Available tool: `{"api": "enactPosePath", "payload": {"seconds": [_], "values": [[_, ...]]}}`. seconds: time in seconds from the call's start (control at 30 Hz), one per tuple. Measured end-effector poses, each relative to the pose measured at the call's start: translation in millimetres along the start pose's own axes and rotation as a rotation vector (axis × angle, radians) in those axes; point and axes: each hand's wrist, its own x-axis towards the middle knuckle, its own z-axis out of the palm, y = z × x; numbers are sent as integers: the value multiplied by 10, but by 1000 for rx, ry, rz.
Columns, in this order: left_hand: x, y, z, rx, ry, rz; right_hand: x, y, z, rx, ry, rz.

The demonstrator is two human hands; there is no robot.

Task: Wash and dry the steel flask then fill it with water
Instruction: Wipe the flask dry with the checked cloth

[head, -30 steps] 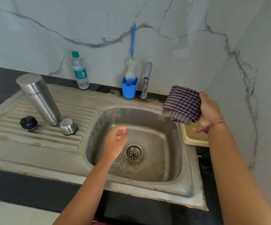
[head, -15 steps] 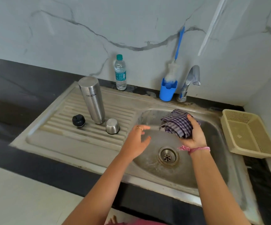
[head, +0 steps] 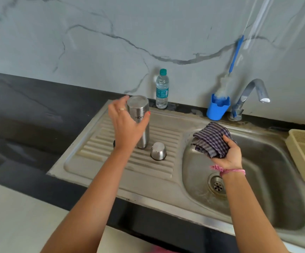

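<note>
Drying step now: my left hand (head: 128, 125) is curling around the upside-down flask (head: 140, 121), right hand (head: 228, 152) bunching the checked cloth (head: 210, 138). Next, lift it and wipe.

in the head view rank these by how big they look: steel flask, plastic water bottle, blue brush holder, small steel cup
1. steel flask, though the left hand covers part of it
2. plastic water bottle, which stands farther back, so the gap is unsure
3. blue brush holder
4. small steel cup
</note>
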Motion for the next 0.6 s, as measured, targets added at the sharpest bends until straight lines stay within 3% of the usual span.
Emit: {"api": "enactPosePath", "payload": {"seconds": [0.07, 0.3, 0.4, 0.6], "values": [[278, -6, -76, 105, -106, -61, 5, 54, 50, 7, -8, -5], [869, 119, -85, 514, -741, -138, 5, 245, 87, 32, -2, -37], [913, 96, -25, 532, -816, -129, -15, 273, 68, 43, -3, -35], [929, 107, -5, 513, -742, -117, -94, 279, -26, 41, 37, -54]]}}
